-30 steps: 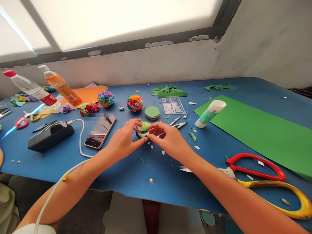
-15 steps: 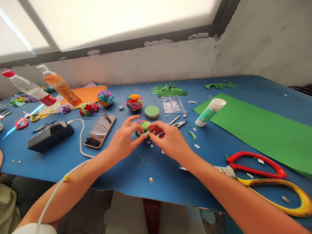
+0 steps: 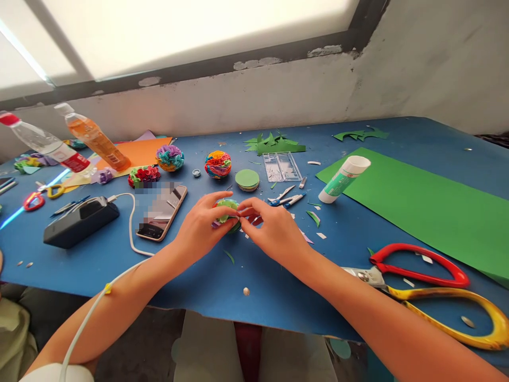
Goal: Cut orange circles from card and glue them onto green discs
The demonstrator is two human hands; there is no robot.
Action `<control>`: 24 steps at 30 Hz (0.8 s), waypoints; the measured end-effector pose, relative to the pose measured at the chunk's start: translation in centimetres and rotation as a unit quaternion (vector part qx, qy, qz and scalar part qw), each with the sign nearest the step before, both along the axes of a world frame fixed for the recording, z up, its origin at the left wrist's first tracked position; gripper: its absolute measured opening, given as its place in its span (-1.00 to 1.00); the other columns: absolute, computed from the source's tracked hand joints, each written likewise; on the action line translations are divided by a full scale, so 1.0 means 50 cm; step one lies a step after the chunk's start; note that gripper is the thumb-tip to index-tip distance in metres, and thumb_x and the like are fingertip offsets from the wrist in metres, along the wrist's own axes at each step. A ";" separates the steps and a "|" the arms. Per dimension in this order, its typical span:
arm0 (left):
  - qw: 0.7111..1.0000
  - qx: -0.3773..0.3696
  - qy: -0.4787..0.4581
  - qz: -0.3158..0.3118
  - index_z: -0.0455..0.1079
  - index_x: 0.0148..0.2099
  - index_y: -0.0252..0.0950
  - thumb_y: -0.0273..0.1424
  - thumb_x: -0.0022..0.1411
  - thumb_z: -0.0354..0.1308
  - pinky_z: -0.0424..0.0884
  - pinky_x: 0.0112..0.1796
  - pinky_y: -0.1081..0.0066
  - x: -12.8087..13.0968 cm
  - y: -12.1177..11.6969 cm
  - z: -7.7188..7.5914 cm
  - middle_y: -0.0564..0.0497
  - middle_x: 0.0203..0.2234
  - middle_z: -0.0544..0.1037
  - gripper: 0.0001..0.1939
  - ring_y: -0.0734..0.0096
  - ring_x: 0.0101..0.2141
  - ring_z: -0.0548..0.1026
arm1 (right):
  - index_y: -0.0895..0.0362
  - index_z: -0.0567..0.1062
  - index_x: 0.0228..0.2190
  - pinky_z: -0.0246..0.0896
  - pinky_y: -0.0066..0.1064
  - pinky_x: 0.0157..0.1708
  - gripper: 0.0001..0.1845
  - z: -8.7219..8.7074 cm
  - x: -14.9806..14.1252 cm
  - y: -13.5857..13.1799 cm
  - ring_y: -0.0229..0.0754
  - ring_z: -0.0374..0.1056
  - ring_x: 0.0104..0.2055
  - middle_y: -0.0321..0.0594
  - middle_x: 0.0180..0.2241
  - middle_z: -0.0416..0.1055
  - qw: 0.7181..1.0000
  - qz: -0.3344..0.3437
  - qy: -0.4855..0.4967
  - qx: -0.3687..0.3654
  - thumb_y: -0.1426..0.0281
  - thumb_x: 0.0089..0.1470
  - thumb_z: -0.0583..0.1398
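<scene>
While both hands, left (image 3: pixel 199 229) and right (image 3: pixel 274 231), steady the paper ball (image 3: pixel 227 211) on the desk (image 3: pixel 222 281), their fingers (image 3: pixel 222 200) pinch its folds closed.

Both hands are meeting at mid-table: the left hand (image 3: pixel 201 228) and right hand (image 3: pixel 274 231) are closing on the paper ball (image 3: pixel 227 212) between them. The phone (image 3: pixel 162 211) is lying just left of the left hand, the stack of discs (image 3: pixel 247 180) sitting behind the ball, the glue stick (image 3: pixel 344 179) lying further right, the big scissors (image 3: pixel 429 286) resting near the front right edge.
</scene>
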State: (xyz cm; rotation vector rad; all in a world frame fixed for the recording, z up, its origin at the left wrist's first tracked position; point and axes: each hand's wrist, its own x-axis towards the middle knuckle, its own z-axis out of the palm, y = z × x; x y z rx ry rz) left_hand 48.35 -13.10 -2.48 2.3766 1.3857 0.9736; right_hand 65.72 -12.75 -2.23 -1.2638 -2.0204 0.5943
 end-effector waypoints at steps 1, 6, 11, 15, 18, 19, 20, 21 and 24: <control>1.000 0.003 -0.005 -0.001 0.49 -0.26 -0.21 -0.39 0.22 0.12 0.42 -0.04 0.12 0.000 0.000 0.000 -0.10 0.02 0.43 -0.88 0.16 0.00 0.42 | 0.06 0.45 -0.28 0.29 -0.42 -0.40 -0.80 0.001 -0.001 -0.001 -0.19 0.48 -0.41 -0.33 -0.42 0.57 1.000 -0.002 0.002 -0.002 0.52 0.00 0.16; 1.000 0.013 -0.015 -0.005 0.47 -0.35 -0.21 -0.40 0.23 0.11 0.43 -0.07 0.13 0.000 0.000 -0.002 -0.08 -0.04 0.46 -0.87 0.19 -0.04 0.44 | 0.06 0.44 -0.34 0.30 -0.43 -0.41 -0.87 0.004 0.000 0.000 -0.22 0.47 -0.43 -0.33 -0.44 0.55 0.999 -0.001 0.043 -0.028 0.49 0.00 0.16; 1.000 0.010 -0.007 -0.018 0.46 -0.37 -0.22 -0.43 0.21 0.11 0.45 -0.11 0.16 -0.001 0.002 -0.004 -0.09 -0.03 0.46 -0.88 0.19 -0.04 0.43 | 0.08 0.45 -0.40 0.30 -0.44 -0.41 -0.90 -0.006 0.003 0.010 -0.24 0.44 -0.43 -0.33 -0.46 0.52 0.997 -0.005 0.059 -0.045 0.48 -0.02 0.16; 0.999 0.014 0.004 -0.041 0.45 -0.33 -0.22 -0.42 0.22 0.12 0.45 -0.10 0.19 -0.002 0.007 -0.006 -0.08 -0.08 0.49 -0.91 0.22 -0.05 0.42 | 0.08 0.46 -0.35 0.30 -0.44 -0.41 -0.87 0.009 0.007 0.020 -0.24 0.44 -0.39 -0.32 -0.39 0.54 0.997 0.006 0.037 -0.068 0.47 0.01 0.14; 0.998 -0.003 0.005 -0.058 0.44 -0.29 -0.23 -0.40 0.23 0.10 0.47 -0.17 0.25 -0.004 0.009 -0.006 -0.09 -0.09 0.50 -0.91 0.25 -0.06 0.41 | 0.07 0.49 -0.27 0.30 -0.38 -0.40 -0.83 0.046 0.043 0.012 -0.17 0.47 -0.34 -0.27 -0.30 0.55 0.996 0.000 -0.070 -0.050 0.41 0.06 0.15; 0.998 -0.012 0.003 -0.061 0.43 -0.28 -0.23 -0.40 0.24 0.09 0.48 -0.21 0.28 -0.004 0.010 -0.005 -0.10 -0.08 0.50 -0.90 0.25 -0.06 0.41 | 0.06 0.50 -0.23 0.31 -0.35 -0.39 -0.80 0.058 0.069 0.003 -0.11 0.47 -0.31 -0.24 -0.26 0.56 0.992 -0.012 -0.121 -0.038 0.36 0.06 0.16; 0.998 -0.019 0.000 -0.062 0.43 -0.27 -0.24 -0.40 0.24 0.08 0.49 -0.25 0.31 -0.006 0.012 -0.005 -0.10 -0.08 0.50 -0.90 0.25 -0.06 0.41 | 0.05 0.50 -0.20 0.31 -0.31 -0.40 -0.76 0.068 0.102 -0.009 -0.04 0.48 -0.27 -0.21 -0.24 0.56 0.984 -0.034 -0.172 -0.024 0.31 0.05 0.18; 0.998 -0.024 -0.003 -0.060 0.43 -0.27 -0.23 -0.39 0.24 0.08 0.49 -0.28 0.34 -0.007 0.013 -0.004 -0.10 -0.08 0.50 -0.89 0.25 -0.06 0.41 | 0.03 0.50 -0.18 0.30 -0.28 -0.44 -0.72 0.074 0.142 -0.024 0.02 0.48 -0.27 -0.19 -0.22 0.56 0.975 -0.057 -0.214 -0.018 0.25 0.03 0.20; 0.998 -0.029 -0.006 -0.049 0.44 -0.26 -0.22 -0.37 0.23 0.07 0.49 -0.26 0.32 -0.012 0.017 -0.005 -0.08 -0.09 0.51 -0.88 0.24 -0.07 0.43 | 0.00 0.53 -0.22 0.24 -0.23 -0.63 -0.67 0.065 0.284 -0.079 0.08 0.46 -0.44 -0.16 -0.36 0.57 0.952 -0.149 -0.266 -0.036 0.14 -0.03 0.21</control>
